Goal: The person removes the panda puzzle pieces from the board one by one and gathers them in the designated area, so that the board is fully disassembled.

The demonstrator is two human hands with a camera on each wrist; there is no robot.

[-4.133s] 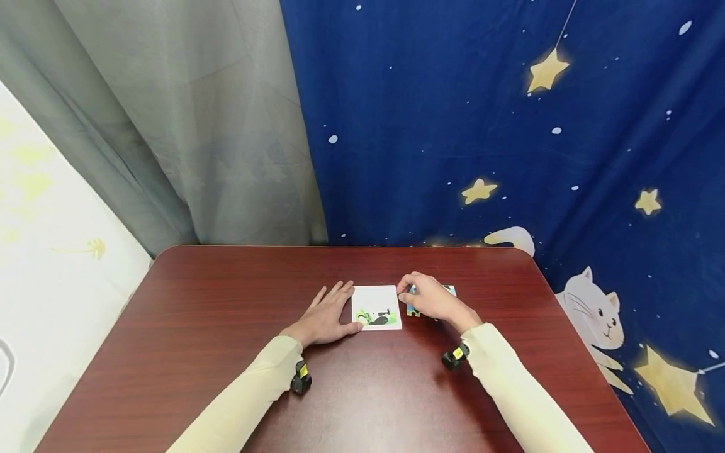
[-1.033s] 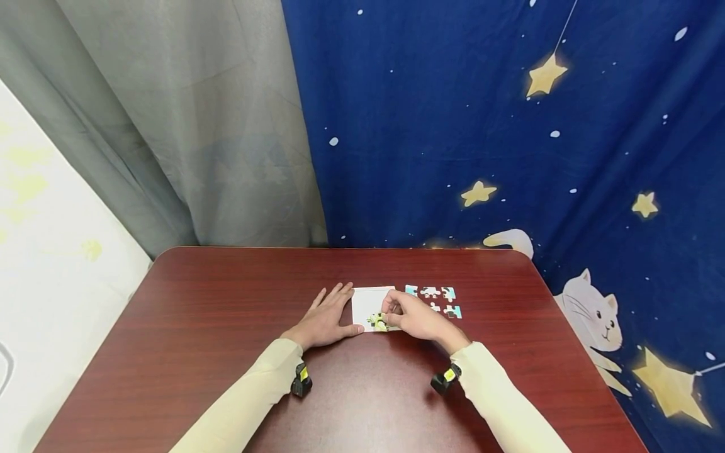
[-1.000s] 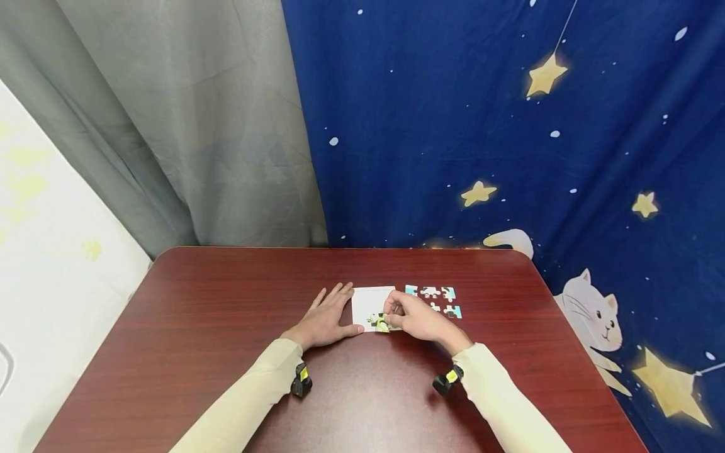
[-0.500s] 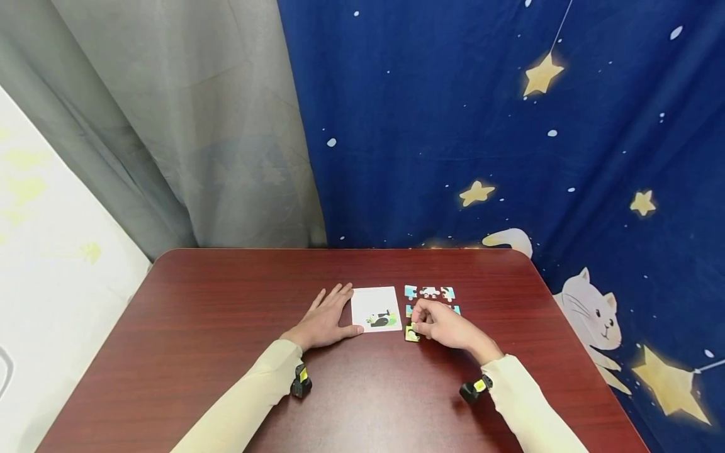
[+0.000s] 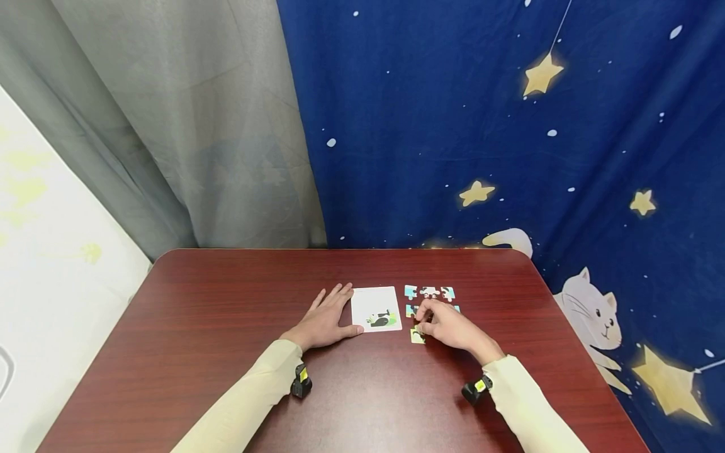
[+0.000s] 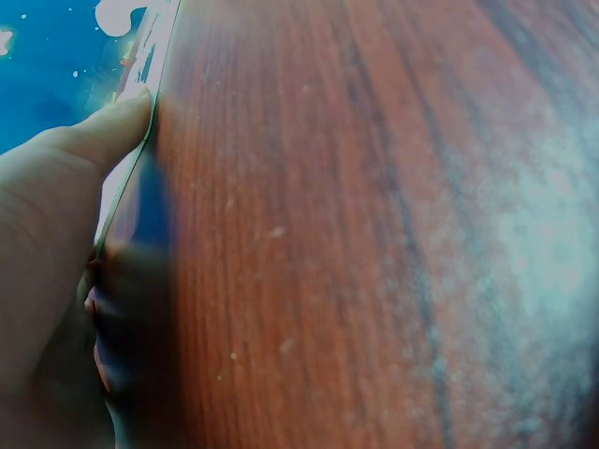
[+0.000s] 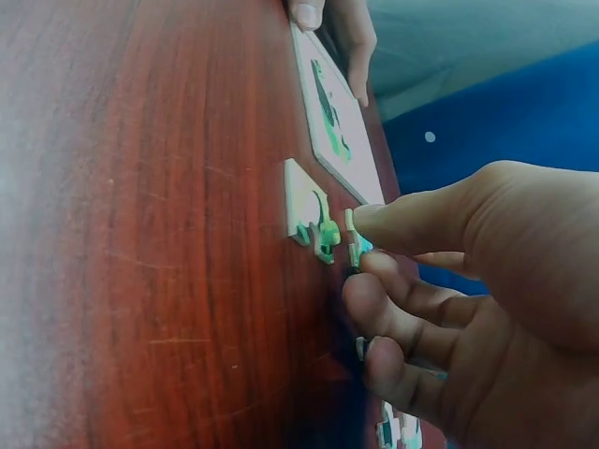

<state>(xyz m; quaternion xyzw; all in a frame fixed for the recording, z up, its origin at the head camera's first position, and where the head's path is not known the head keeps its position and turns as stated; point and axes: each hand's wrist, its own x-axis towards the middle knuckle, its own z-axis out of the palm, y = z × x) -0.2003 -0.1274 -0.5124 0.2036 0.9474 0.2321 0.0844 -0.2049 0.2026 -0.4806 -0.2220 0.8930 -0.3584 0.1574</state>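
A square white puzzle board (image 5: 374, 301) with a panda picture lies mid-table, also seen in the right wrist view. My left hand (image 5: 325, 318) lies flat with fingers spread along the board's left edge, thumb at its lower corner. To the right, my right hand (image 5: 453, 327) has its thumb and fingers curled beside a green-and-white puzzle piece (image 5: 417, 337). In the right wrist view that puzzle piece (image 7: 304, 206) lies on the table, just apart from the fingertips. A sliver of another piece shows at the thumb tip; I cannot tell whether it is pinched.
Several loose puzzle pieces, among them a blue one (image 5: 410, 292), a white one (image 5: 430, 292) and another (image 5: 448, 294), lie in rows right of the board. My right hand hides some. The reddish-brown table (image 5: 238, 277) ends at curtains (image 5: 396, 157) behind.
My right hand moved from over the board to the loose pieces on its right. The green-and-white piece there shifted slightly right and towards me. My left hand stays in place.
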